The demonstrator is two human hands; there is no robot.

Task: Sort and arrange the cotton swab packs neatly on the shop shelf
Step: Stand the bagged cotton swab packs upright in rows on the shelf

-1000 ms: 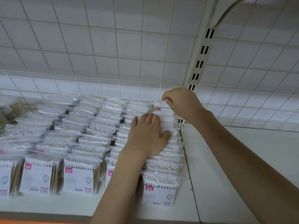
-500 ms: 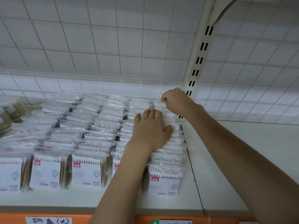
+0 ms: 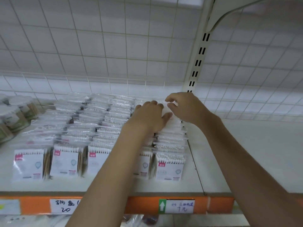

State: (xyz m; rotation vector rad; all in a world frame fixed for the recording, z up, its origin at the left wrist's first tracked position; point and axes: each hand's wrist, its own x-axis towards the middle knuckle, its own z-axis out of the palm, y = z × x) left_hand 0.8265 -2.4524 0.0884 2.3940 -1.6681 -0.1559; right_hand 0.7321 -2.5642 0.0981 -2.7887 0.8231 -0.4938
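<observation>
Five rows of swab packs [image 3: 170,164] stand upright on shelf [image 3: 213,161], front to back, labels facing out. Rightmost row is the one being worked, near upright post [image 3: 199,61].

L hand [image 3: 150,117]: flat on pack tops in rightmost row, mid-to-back, fingers straight, thumb spread toward the right. Pressing, not gripping. R hand [image 3: 185,106]: at back end of same row, fingers loosely curled, thumb and forefinger apart. Can't tell if it's actually touching a pack; nothing visibly pinched.

Handling, my read: packs look v. light, thin clear zip bags w/ swab sticks inside. Film prob slippery, bags slide on each other and on shelf. Sticks give some stiffness along length, but bag is floppy at the seal strip up top, so rows lean and fan easily. Not fragile, though hard squeeze could bend sticks.

Where to grab: pinch sides at stick body, not the top flap. For squaring a row, flat palm on tops + other hand as backstop at rear works better than lifting singles.

Risk: pushing too hard topples front pack off the edge. Jars [image 3: 11,115] far left are out of the way.
</observation>
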